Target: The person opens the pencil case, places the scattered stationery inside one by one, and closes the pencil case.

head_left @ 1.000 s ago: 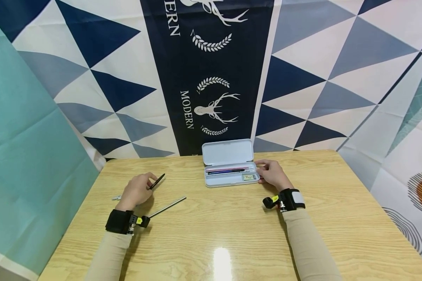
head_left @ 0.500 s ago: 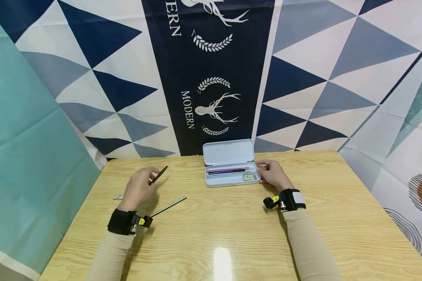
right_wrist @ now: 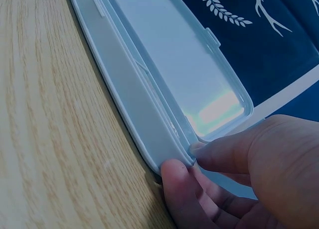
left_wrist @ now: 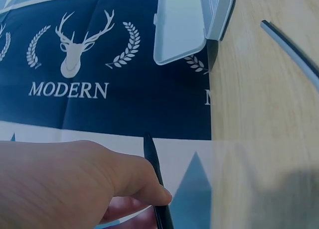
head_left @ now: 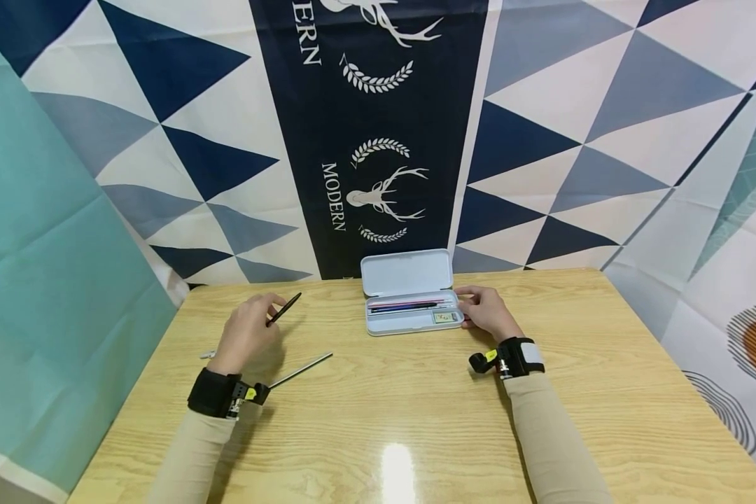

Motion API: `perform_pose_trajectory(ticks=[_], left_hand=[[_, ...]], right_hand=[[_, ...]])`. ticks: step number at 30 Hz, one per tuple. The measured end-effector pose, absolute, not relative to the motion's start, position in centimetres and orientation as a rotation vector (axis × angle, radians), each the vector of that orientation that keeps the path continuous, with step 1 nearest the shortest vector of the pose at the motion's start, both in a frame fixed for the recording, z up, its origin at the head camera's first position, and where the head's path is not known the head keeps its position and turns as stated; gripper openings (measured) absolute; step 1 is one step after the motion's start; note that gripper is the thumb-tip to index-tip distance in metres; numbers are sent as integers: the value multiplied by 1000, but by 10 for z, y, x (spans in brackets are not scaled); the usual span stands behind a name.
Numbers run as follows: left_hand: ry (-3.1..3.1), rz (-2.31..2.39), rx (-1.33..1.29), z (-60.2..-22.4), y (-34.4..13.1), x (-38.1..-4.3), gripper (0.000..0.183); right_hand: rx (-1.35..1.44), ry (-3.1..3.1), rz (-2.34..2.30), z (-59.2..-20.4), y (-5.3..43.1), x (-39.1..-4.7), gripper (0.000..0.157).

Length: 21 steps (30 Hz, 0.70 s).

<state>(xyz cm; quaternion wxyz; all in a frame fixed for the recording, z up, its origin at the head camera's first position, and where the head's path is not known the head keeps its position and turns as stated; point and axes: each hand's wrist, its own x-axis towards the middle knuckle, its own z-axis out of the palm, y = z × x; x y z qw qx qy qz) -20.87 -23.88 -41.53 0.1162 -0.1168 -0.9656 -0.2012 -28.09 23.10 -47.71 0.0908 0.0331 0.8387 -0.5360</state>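
My left hand (head_left: 247, 334) pinches a slim black pen (head_left: 285, 307) between thumb and fingers above the left part of the table. In the left wrist view the pen (left_wrist: 153, 157) points away from the hand. At the back of the table an open pale-blue pencil case (head_left: 387, 325) has its lid raised. Inside lie several thin pens (head_left: 403, 306) and a small yellowish block (head_left: 444, 318) at the right. My right hand (head_left: 486, 313) grips the case's right end; in the right wrist view the thumb is at the rim and fingers press the outer wall.
A thin silver rod (head_left: 305, 367) lies on the wooden table (head_left: 353, 434) right of the left wrist. Partly behind the left hand is a small grey-white item (head_left: 207, 355). A patterned cloth (head_left: 384, 140) hangs along the table's back edge.
My left hand has raised the black pen and shifted slightly toward the back, tilting its tip upward. The right hand stays at the pencil case, which has not moved.
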Motion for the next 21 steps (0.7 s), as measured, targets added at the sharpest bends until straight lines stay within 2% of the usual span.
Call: perform_pose_trajectory(ticks=[11, 21], left_hand=[[-2787, -405, -446, -394, -234, -216, 41], [-2777, -387, -465, -398, -231, -222, 40]], right_hand=[[107, 2497, -1583, -480, 232, -283, 45], [93, 2498, -1594, -481, 233, -283, 46]])
